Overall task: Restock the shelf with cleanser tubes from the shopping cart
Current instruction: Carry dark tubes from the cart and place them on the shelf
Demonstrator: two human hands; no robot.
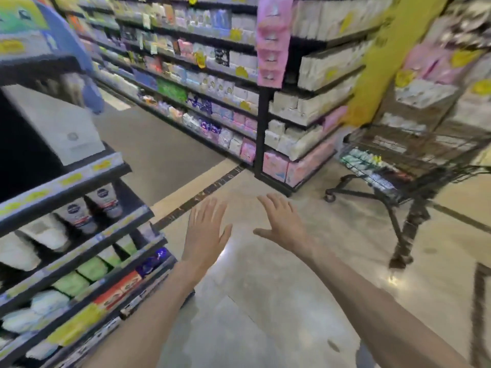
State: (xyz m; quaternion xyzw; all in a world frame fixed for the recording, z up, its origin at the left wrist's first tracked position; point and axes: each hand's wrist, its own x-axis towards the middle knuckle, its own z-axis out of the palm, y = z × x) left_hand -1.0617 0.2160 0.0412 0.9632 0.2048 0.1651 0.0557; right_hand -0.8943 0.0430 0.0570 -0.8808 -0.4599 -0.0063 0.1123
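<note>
Fingers of your left hand (206, 229) and right hand (283, 221) spread straight, holding nothing — cleanser tubes (364, 162) lie in the shopping cart (414, 166), right of them — shelf (77, 216) opposite, ready for restocking.

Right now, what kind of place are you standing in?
Most likely a supermarket or drugstore aisle. Long shelves are packed with personal-care packs behind yellow price tags, cleanser tubes stand on the near shelf, and a wire shopping cart is parked on the polished floor.
</note>
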